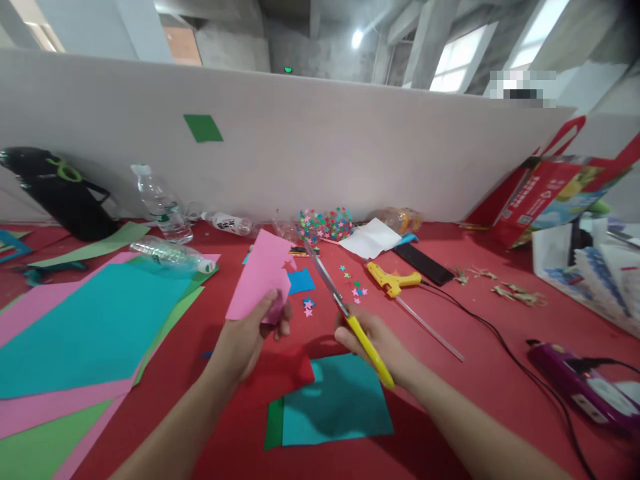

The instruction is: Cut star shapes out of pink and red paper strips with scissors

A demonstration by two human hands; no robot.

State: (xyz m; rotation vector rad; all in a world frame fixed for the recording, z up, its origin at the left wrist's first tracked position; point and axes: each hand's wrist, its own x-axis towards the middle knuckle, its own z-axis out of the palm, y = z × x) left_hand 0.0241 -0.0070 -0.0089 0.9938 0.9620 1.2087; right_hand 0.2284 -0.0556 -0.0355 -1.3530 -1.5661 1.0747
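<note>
My left hand (257, 333) pinches a sheet of pink paper (263, 270), held up above the table, with a notched right edge. In my right hand (373, 337) is a pair of scissors (367, 343) with yellow handles, its blades pointing up and away, apart from the pink paper. The blades look closed together. Below my hands lie a teal sheet (340, 400) and a red sheet (280, 377). Beyond them are a small blue paper piece (301, 281) and several small paper stars (309, 305).
A yellow glue gun (393, 279) with a clear glue stick lies on the right, its cable running to a purple power strip (585, 387). Large coloured sheets (100, 327) and plastic bottles (163, 207) are on the left. A white partition (320, 147) stands behind a star-filled container (325, 223).
</note>
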